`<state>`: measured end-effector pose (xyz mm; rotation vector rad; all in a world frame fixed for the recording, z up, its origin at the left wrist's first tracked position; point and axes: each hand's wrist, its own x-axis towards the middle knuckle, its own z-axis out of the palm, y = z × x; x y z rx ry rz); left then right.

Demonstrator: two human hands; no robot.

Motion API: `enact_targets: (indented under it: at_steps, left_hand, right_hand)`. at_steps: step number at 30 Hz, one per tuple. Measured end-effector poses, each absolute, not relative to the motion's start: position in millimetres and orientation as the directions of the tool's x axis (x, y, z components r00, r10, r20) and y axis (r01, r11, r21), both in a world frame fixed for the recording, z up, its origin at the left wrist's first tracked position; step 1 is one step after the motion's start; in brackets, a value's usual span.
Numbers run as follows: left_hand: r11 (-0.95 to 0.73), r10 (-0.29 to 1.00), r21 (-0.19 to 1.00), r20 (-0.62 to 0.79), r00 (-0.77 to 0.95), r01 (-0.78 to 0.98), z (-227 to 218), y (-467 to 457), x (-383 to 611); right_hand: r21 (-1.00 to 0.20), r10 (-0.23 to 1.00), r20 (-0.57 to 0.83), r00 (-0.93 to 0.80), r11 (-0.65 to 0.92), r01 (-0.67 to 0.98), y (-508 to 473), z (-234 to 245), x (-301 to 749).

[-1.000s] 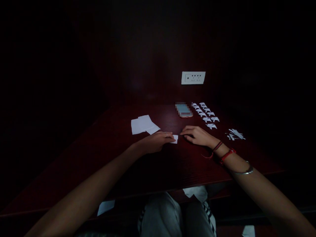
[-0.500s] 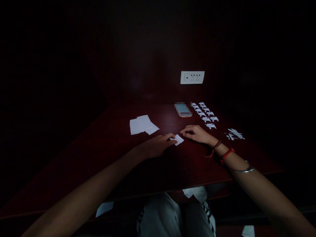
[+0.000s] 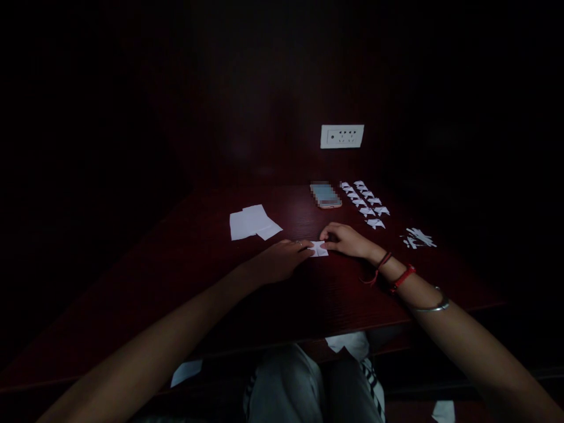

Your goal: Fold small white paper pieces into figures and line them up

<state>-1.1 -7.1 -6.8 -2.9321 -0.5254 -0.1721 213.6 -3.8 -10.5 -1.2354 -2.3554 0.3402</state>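
Note:
A small white paper piece (image 3: 318, 249) lies on the dark red table (image 3: 211, 276) between my two hands. My left hand (image 3: 282, 258) rests on the table with its fingertips pinching the paper's left edge. My right hand (image 3: 346, 239), with red cords and a metal bangle on the wrist, has its fingers curled and pressed on the paper's right edge. Both hands hold the piece flat against the tabletop.
A stack of white paper sheets (image 3: 253, 222) lies left of the hands. A phone (image 3: 325, 195) sits behind them, with rows of several small folded paper shapes (image 3: 365, 202) to its right and paper scraps (image 3: 418, 237) further right. A wall socket (image 3: 342, 136) is above. Paper bits lie on the floor.
My right hand has moved left onto the small paper, which now lies between both hands; my left hand shifted slightly right along with it.

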Motion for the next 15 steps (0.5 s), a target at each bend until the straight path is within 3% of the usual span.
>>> enact_targets:
  at_steps: [11,15]
  left_hand:
    - [-0.935,0.348,-0.007,0.17,0.922,0.354,-9.3,-1.9,-0.7]
    - [-0.944,0.319,-0.039,0.15,0.936,0.328,-10.7,0.0,-1.9]
  right_hand:
    - [-0.408,0.83,0.267,-0.489,0.557,0.723,-2.6,-13.9,215.2]
    - [-0.412,0.825,0.267,-0.498,0.565,0.715,-2.7,-13.9,216.2]
